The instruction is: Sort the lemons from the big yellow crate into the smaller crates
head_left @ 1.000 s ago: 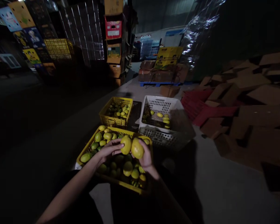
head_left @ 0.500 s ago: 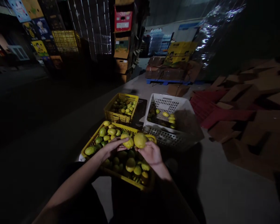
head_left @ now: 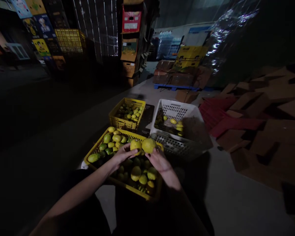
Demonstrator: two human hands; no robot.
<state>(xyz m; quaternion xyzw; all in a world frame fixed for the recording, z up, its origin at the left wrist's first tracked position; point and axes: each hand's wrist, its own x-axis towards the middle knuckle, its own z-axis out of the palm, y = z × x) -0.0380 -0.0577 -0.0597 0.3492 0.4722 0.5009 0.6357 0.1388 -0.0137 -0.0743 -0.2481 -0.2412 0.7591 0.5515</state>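
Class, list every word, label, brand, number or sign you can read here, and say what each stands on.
No text is readable.
Red box: pale label, too small.
Green-fronted box: print, too blurred.
Blue box: pale printing, too blurred.
Dark surface beside the white crate: faint marks, illegible.
Lemon in left hand, yellow fruit in right hand: no lettering visible.

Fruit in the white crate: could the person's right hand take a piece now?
Probably not: the right hand holds a yellow fruit. Otherwise the white crate, open on top, seems to leave the way free.
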